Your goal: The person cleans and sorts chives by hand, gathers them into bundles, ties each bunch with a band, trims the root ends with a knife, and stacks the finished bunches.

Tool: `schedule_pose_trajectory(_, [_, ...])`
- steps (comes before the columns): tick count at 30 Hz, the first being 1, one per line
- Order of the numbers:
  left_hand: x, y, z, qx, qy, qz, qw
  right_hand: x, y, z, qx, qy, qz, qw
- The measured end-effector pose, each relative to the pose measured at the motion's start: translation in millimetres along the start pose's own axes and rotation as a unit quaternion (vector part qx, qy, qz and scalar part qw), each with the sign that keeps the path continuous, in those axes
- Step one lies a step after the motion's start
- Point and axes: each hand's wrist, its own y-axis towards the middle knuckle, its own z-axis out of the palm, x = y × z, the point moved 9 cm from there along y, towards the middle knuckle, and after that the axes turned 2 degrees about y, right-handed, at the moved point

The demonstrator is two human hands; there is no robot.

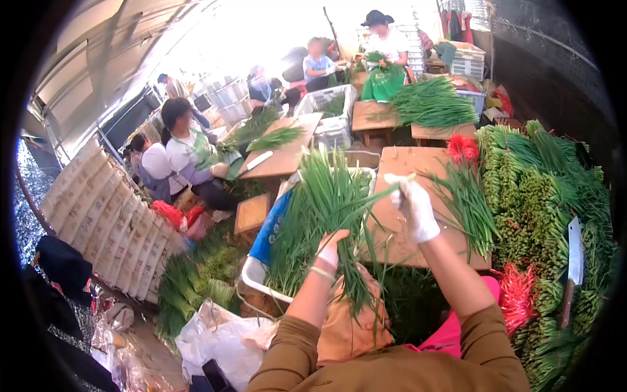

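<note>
My left hand (332,248), in a white glove that leaves fingers bare, is wrapped round a bunch of long green leafy stalks (333,193). The bunch rises in front of a white crate (251,274) heaped with the same greens, and some leaves hang down below the hand. To the right, above the wooden board (405,163), my white-gloved right hand (413,202) is closed at the pale end of a few stalks, which stretch left toward the bunch. A loose pile of greens (467,209) lies on the board's right side.
Tied bundles (522,196) are stacked at the right, with a cleaver (575,251) on them. Red ties (518,297) lie nearby, and another red bunch (462,149) is on the board. Several people work beyond. At lower left are a white bag (219,343) and stacked white crates (111,219).
</note>
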Motion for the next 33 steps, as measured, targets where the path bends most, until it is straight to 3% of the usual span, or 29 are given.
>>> schedule_pose_trajectory(2, [-3.2, 32.5, 13.7, 0.101, 0.05, 0.081, 0.99, 18.5, -13.3, -12.5, 0.007, 0.022, -0.032, 0.999])
schedule_pose_trajectory(4, [29.0, 28.8, 5.1, 0.113, 0.041, 0.059, 0.991, 24.5, -29.3, -34.0, -0.002, 0.022, -0.049, 0.999])
schedule_pose_trajectory(6, [19.3, -33.1, 50.2, 0.063, -0.012, -0.035, 0.997, 28.1, -42.8, -49.2, -0.033, 0.015, -0.069, 0.997])
schedule_pose_trajectory(7, [24.4, -35.7, 56.0, 0.083, 0.022, -0.014, 0.996, 32.2, -53.9, -52.1, -0.04, 0.019, -0.074, 0.996])
schedule_pose_trajectory(10, [75.1, -41.5, 70.7, 0.165, -0.107, -0.108, 0.975, 29.4, -81.7, -68.5, -0.072, 0.025, -0.061, 0.995])
schedule_pose_trajectory(12, [119.7, -52.3, 53.8, 0.031, -0.006, -0.162, 0.986, 16.5, -98.3, -84.5, -0.101, 0.021, -0.045, 0.994])
schedule_pose_trajectory(14, [153.4, -63.7, 60.7, 0.044, 0.003, -0.245, 0.968, 9.8, -110.4, -91.1, -0.092, 0.015, -0.032, 0.995])
schedule_pose_trajectory(17, [161.5, -66.0, 62.6, 0.018, -0.02, -0.223, 0.974, 11.8, -122.9, -92.6, -0.114, -0.025, -0.028, 0.993])
schedule_pose_trajectory(20, [174.8, -51.4, 63.0, 0.094, -0.115, -0.211, 0.966, 34.0, -130.4, -83.2, -0.091, -0.066, -0.067, 0.991])
schedule_pose_trajectory(21, [172.9, -56.4, 59.0, 0.087, -0.063, -0.189, 0.976, 38.0, -130.9, -78.0, -0.088, -0.061, -0.069, 0.992])
schedule_pose_trajectory(24, [179.6, -74.7, 57.4, 0.017, 0.009, -0.242, 0.97, 15.7, -122.0, -93.8, -0.101, -0.087, -0.014, 0.991])
schedule_pose_trajectory(29, [169.2, -87.1, 70.1, -0.007, -0.017, -0.249, 0.968, 28.1, -120.2, -92.9, -0.092, -0.091, -0.041, 0.991])
schedule_pose_trajectory(33, [151.9, -90.4, 82.9, 0.071, 0.014, -0.133, 0.988, 57.2, -134.2, -85.5, -0.093, -0.086, -0.085, 0.988])
